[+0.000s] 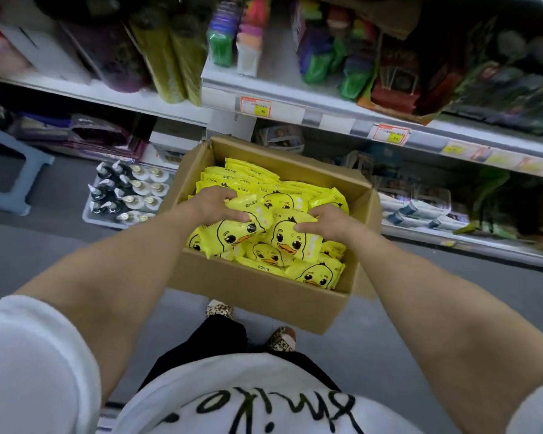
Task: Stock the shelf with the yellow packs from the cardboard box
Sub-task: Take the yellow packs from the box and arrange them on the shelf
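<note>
"CKOK" is printed on the packs, beside Chinese characters too small to be read. "35" is shown on a price tag on the shelf. Black script on the shirt cannot be made out.

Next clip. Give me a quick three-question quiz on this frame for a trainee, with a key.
1. True or false: the cardboard box is empty.
2. What is printed on the yellow packs? A) a duck face B) a cat C) a flower
3. Fill in: the left hand and the right hand both touch ____.
Key: 1 false; 2 A; 3 the yellow packs.
</note>
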A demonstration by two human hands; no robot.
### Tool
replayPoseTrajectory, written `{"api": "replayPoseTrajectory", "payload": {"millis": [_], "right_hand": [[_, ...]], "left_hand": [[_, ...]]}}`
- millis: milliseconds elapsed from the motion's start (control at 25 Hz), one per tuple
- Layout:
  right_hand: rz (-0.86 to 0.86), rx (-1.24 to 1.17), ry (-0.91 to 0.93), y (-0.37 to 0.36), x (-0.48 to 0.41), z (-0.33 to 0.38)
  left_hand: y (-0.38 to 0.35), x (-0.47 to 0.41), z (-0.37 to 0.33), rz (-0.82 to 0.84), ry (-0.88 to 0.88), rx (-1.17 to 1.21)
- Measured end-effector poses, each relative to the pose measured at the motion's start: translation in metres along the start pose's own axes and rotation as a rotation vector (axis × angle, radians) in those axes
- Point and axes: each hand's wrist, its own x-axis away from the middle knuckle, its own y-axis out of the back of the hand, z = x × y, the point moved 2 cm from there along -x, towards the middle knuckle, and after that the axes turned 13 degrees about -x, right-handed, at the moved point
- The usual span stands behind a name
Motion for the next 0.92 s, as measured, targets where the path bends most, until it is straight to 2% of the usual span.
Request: {"api": "replayPoseTrajectory", "payload": {"millis": [160, 280, 400, 520, 720, 920], "right_hand": [[-0.038, -0.080, 0.077, 0.032, 0.029, 0.001], [-0.070, -0.096, 0.157, 0.053, 0.045, 0.004], [-0.097, -0.158, 0.241, 0.070, 0.054, 0.007], [-0.146, -0.159, 0.320, 0.093, 0.069, 0.021], [-0.180, -0.178, 0.462, 0.132, 0.096, 0.054], [-0.170, -0.318, 0.578, 0.165, 0.114, 0.083]], "left_hand": [[0.009, 0.029, -0.029, -0.047, 0.015, 0.071], [0.017, 0.048, -0.051, -0.062, 0.061, 0.217], [0.027, 0.066, -0.075, 0.013, 0.085, 0.304], [0.045, 0.086, -0.097, 0.093, 0.008, 0.496], [0.089, 0.117, -0.132, -0.046, -0.015, 0.458], [0.118, 0.136, -0.160, -0.086, -0.114, 0.673]]}}
